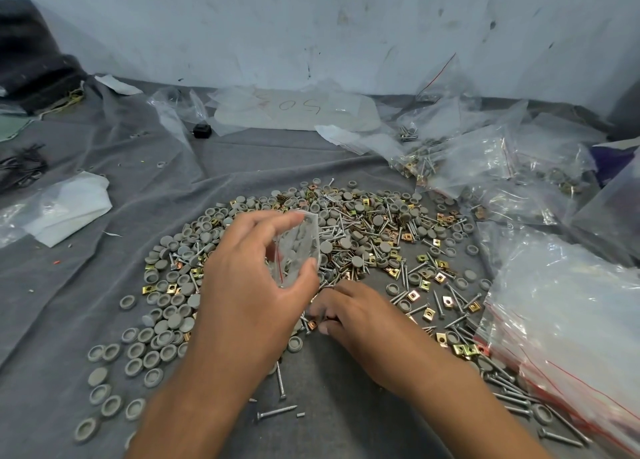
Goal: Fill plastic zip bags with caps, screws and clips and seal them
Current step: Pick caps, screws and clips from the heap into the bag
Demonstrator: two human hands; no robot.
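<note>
At the bottom of the frame, two bare forearms reach forward over a grey cloth [104, 278] spread as a work surface. Loose screws [277, 413] lie just between the arms at lower centre.

A little farther in, the right hand [356, 314] is lowered into the near edge of the pile, fingers curled down among small parts; whether it has actually pinched one cannot be told. Just above it, at centre frame, the left hand [249, 285] holds up a small clear zip bag [298, 247], thumb and fingers curved round its sides, mouth open. Several grey caps seem to sit inside; the bag is not sealed.

Beyond the hands, a broad mixed pile fills the middle of the frame: grey round caps [166, 320], silver screws and brass-coloured clips [446, 301].

At lower right lies a stack of zip bags [571, 320] with red seal lines. Farther back, at upper right, filled bags [491, 167] of hardware are heaped together.

Judging by this, some bags are done, one is part-filled, and much loose stock remains.
</note>
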